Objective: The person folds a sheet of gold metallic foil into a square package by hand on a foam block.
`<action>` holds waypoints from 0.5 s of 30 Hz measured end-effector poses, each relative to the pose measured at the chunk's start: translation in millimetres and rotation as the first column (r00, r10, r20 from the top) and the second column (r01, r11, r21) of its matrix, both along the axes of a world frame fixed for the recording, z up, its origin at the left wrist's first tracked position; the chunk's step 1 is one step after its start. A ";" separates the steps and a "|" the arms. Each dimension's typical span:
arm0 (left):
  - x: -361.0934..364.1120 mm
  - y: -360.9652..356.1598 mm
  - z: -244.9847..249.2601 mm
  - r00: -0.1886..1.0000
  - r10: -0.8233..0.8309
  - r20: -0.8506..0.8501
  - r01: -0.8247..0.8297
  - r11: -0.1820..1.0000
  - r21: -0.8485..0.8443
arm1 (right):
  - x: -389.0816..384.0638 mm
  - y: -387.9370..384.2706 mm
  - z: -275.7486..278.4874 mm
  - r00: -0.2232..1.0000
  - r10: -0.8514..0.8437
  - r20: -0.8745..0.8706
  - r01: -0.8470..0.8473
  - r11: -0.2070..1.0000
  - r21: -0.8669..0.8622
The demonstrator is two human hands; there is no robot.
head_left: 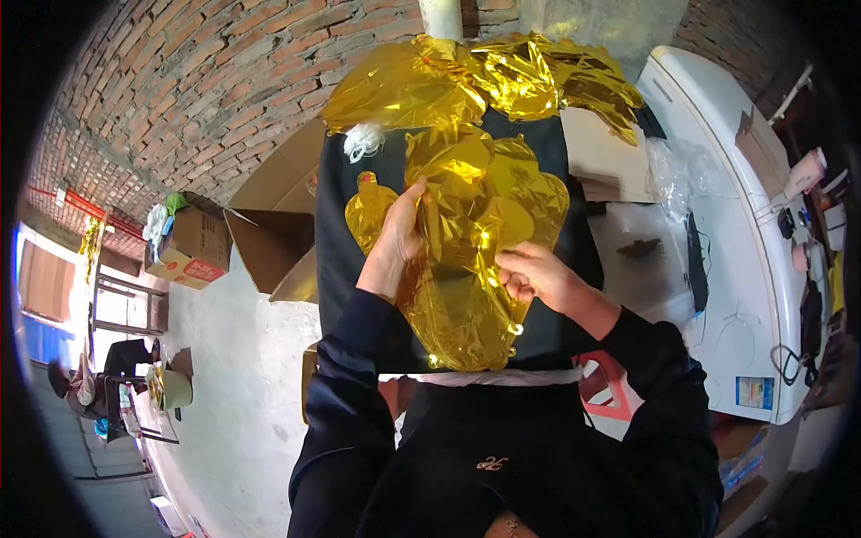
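A flat, uninflated gold foil balloon [457,314] with rounded lobes lies over the black-covered table [336,278] in front of me. My left hand [401,235] holds its left side, with the thumb on top and the other fingers partly hidden beneath the foil. At the right side, my right hand [535,276] is closed in a pinch on the foil, fingers curled. A smaller gold foil piece [363,215] with a tab lies just left of my left hand. White string [363,142] sits bunched near the table's back left.
A heap of crumpled gold foil [404,90] covers the table's far end. Open cardboard boxes [269,251] stand at the left, by the brick wall [206,99]. At the right are clear plastic bags [677,170] and a long white appliance [744,269]. A red stool [608,386] is partly under the table.
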State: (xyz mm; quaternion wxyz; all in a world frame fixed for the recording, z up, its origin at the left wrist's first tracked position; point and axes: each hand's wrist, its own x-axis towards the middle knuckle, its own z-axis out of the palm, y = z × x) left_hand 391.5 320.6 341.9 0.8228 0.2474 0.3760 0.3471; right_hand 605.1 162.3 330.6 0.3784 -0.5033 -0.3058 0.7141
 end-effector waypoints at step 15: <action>5.5 0.2 -7.7 0.982 -0.005 -0.186 0.056 0.961 0.272 | -0.8 -2.5 4.3 0.986 -0.090 0.138 0.085 0.995 0.043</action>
